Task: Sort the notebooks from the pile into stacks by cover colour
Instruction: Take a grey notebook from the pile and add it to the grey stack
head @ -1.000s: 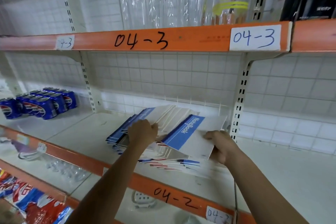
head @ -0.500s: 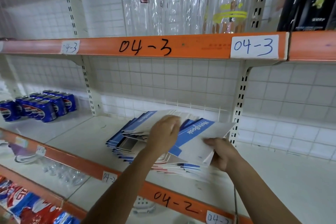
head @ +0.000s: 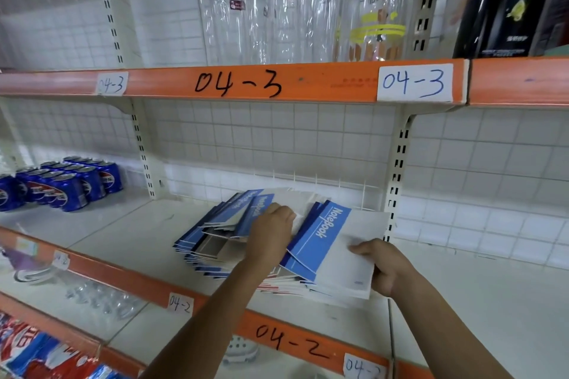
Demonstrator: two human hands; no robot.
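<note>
The right hand (head: 385,268) gripped the near right corner of a blue-and-white paper notebook (head: 326,243) printed "NoteBook", thumb on top of the white cover and fingers curled underneath. The notebook was tilted above the right side of the pile of thin notebooks (head: 209,243) and hid much of what lay under it; only red-edged spines (head: 277,286) showed below its lower edge. The left hand (head: 271,234) lay knuckles up on the fanned blue and white covers in the middle of the pile, fingers bent down onto a white cover. Whether they pinched it could not be told, as the back of the hand covered them. The left forearm crossed the front of the pile.

The pile rested on a flat white shelf (head: 123,234) whose orange front edge (head: 292,341) was marked "04-2". A white slotted upright (head: 397,169) stood just behind the held notebook, against a white wire-grid back panel (head: 277,138). Blue drink cans (head: 70,184) stood well apart at the far left of the shelf. Above, the orange edge marked "04-3" (head: 240,83) carried tall clear glass vessels (head: 255,15) and a black box (head: 511,3). Below were small clear glassware (head: 98,295) and red-and-blue packets (head: 37,357).
</note>
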